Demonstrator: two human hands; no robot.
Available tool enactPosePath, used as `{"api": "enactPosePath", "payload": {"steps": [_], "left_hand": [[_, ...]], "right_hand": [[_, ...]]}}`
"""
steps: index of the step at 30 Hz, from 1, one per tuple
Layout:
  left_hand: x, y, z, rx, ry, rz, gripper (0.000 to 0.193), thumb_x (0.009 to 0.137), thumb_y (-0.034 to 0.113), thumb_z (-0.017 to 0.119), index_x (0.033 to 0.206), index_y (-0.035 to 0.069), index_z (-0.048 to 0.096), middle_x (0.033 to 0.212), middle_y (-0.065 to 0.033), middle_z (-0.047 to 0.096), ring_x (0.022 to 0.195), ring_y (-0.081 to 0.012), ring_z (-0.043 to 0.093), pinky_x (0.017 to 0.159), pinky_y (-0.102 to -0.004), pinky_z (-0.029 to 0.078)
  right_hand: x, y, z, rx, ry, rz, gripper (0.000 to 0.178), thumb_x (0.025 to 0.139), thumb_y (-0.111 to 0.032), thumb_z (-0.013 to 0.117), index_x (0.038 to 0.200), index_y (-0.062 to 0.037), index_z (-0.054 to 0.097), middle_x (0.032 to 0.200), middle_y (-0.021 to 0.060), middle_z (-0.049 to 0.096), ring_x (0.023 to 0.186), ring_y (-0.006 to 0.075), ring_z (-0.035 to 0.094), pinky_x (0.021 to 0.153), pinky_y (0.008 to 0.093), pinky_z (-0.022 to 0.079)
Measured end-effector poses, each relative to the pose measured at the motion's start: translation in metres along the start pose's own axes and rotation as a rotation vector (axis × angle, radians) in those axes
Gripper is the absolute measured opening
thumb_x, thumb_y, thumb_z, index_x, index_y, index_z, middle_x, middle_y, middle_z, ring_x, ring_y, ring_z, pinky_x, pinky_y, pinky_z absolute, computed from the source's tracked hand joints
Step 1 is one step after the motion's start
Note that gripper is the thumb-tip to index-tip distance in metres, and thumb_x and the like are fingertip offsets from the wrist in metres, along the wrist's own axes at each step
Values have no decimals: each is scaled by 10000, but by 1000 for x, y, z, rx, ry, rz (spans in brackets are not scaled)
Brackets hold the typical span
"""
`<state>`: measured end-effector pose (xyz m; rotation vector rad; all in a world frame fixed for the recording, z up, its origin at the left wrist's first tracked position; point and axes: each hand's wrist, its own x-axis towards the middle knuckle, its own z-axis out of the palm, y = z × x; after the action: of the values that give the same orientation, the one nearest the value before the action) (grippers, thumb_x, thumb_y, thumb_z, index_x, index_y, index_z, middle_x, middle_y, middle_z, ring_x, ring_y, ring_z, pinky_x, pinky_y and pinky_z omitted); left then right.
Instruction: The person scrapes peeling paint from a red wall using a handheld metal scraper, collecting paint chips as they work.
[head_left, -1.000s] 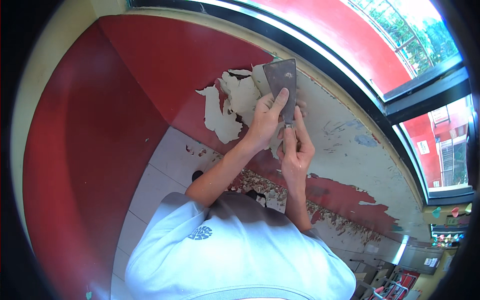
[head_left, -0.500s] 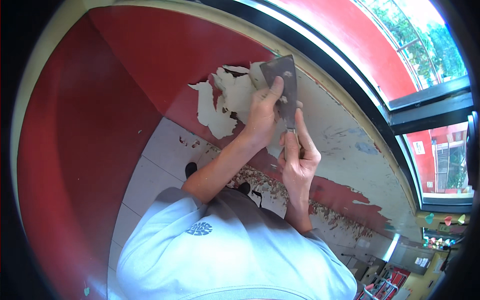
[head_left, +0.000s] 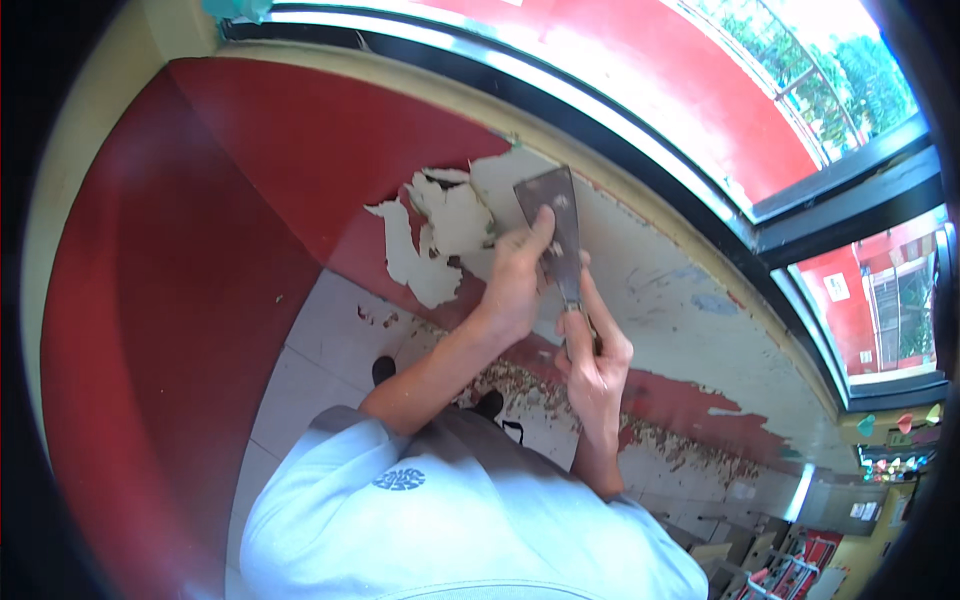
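A paint scraper (head_left: 563, 205) with a wide, flared, dark blade is held in both hands against the wall. My right hand (head_left: 595, 365) is closed around its handle, with the index finger stretched along it. My left hand (head_left: 515, 275) grips the blade, thumb pressed flat on its face and the other fingers partly hidden behind it. To the left of the blade, a loose sheet of peeling paint (head_left: 455, 215) curls off the red wall (head_left: 300, 150). Bare, pale wall (head_left: 650, 270) shows behind and to the right of the scraper.
A dark-framed window (head_left: 680, 160) runs along the top of the wall above a cream ledge. Paint flakes (head_left: 690, 455) litter the tiled floor (head_left: 310, 370) along the wall's foot. My shoes (head_left: 488, 404) stand near them. Chairs and a red rack (head_left: 800, 560) are at the lower right.
The view has tilted, so the wall sits lower in the picture. The scraper has drawn back slightly from the ledge, with both hands keeping their hold.
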<state>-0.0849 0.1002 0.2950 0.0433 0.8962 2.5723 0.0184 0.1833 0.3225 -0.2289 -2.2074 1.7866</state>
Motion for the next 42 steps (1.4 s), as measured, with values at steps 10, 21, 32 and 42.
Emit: {"api": "enactPosePath", "payload": {"steps": [10, 21, 32, 42], "left_hand": [[5, 18, -9, -42, -21, 123, 324, 999, 368, 516, 1006, 65, 633, 865, -52, 673, 772, -109, 632, 708, -277, 510], [-13, 17, -32, -21, 29, 278, 336, 1012, 304, 493, 1204, 38, 565, 947, -72, 684, 874, -140, 645, 781, -308, 512], [-7, -5, -10, 47, -169, 154, 295, 1004, 335, 509, 1091, 68, 599, 963, -53, 674, 844, -130, 665, 690, -300, 559], [15, 16, -8, -73, -217, 253, 345, 989, 397, 525, 1017, 65, 615, 844, -28, 671, 712, -100, 661, 544, -254, 548]], "right_hand": [[-5, 12, -2, 70, -54, -10, 469, 941, -2, 502, 1408, -38, 469, 747, -11, 552, 544, 26, 415, 467, 190, 338], [-36, 29, -48, 335, -158, 32, 447, 959, -72, 489, 1397, 11, 455, 778, 106, 582, 455, 67, 397, 397, 194, 290], [-7, 1, -19, 323, -9, 59, 447, 969, -73, 482, 1412, -19, 455, 748, 25, 549, 479, 25, 375, 421, 185, 285], [7, -32, 3, -175, -84, -137, 456, 966, -53, 502, 1420, -86, 472, 738, 15, 548, 532, 39, 423, 483, 214, 377]]}}
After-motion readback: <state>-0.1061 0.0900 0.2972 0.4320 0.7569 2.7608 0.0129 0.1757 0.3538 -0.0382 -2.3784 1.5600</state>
